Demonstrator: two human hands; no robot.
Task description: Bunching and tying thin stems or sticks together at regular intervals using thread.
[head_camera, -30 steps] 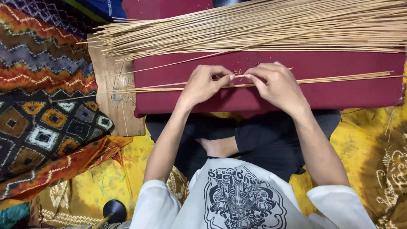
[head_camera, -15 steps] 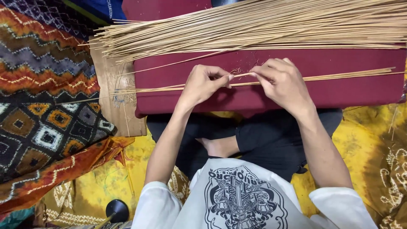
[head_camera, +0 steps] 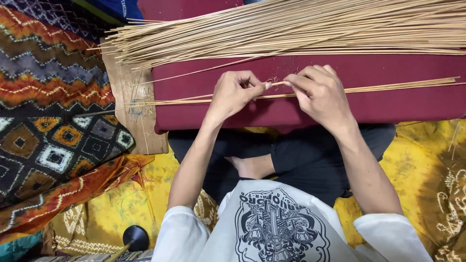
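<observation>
So the few sticks being worked lie flat across the maroon board, running from the wooden slab on the left out to the right edge. Compared with a second ago, they've tipped a bit: the right-hand tips sit higher on the board now, and the hands have crept up with them. My read is that the pinch point in the middle is being tightened or bound, since there's a little fuzz of fibre right at the fingertips, but it's too small to be sure.

Left hand is closed, thumb and forefinger pinched on the sticks. Right hand is curled over them too, fingertips clamped on the same spot, so the two hands nearly touch.

Room-wise: the big pile of loose sticks lies along the far side of the board, near the knuckles but apart from them, so pushing further up would get into it. The near edge of the board sits over the crossed legs, with bare maroon between hands and edge. Left side is hemmed by the slab and the patterned cloth; yellow cloth is on the right, where the stick ends have free space to swing.
</observation>
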